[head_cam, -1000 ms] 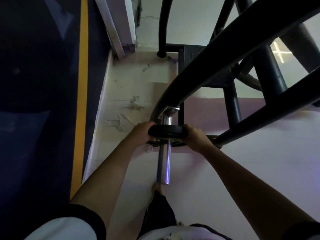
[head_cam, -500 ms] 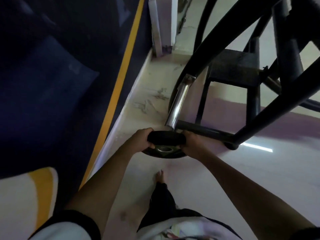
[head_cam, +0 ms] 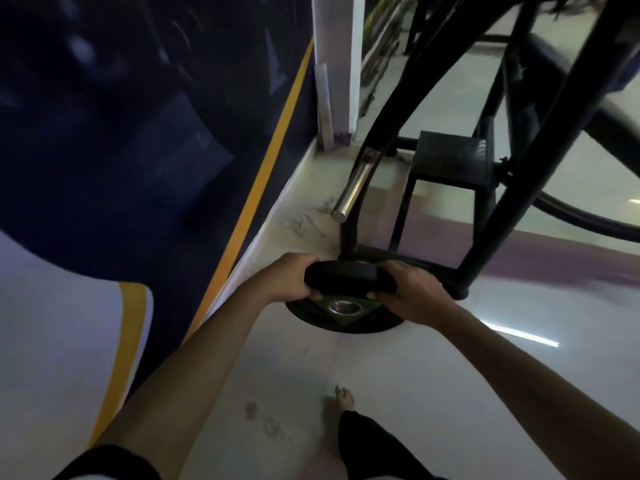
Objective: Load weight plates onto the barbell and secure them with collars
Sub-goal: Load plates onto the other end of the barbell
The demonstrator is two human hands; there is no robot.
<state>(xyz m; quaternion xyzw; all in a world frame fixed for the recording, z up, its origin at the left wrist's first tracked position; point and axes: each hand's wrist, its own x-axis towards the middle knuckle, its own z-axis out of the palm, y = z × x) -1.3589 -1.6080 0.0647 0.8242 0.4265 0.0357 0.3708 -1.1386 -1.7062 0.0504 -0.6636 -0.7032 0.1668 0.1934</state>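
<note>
- Yellow stripe runs down the dark wall.
- Chrome sleeve juts from the black frame.
- Left hand grips the weight plate rim; plate off the sleeve, below its free end.
- Right hand grips the opposite rim, fingers curled under.

Weight plate hides left hand, right hand fingertips — frame cut off above.

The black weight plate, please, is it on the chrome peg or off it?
Off. The left hand and right hand hold the black round weight plate apart from the shiny chrome peg, whose length is bare.
</note>
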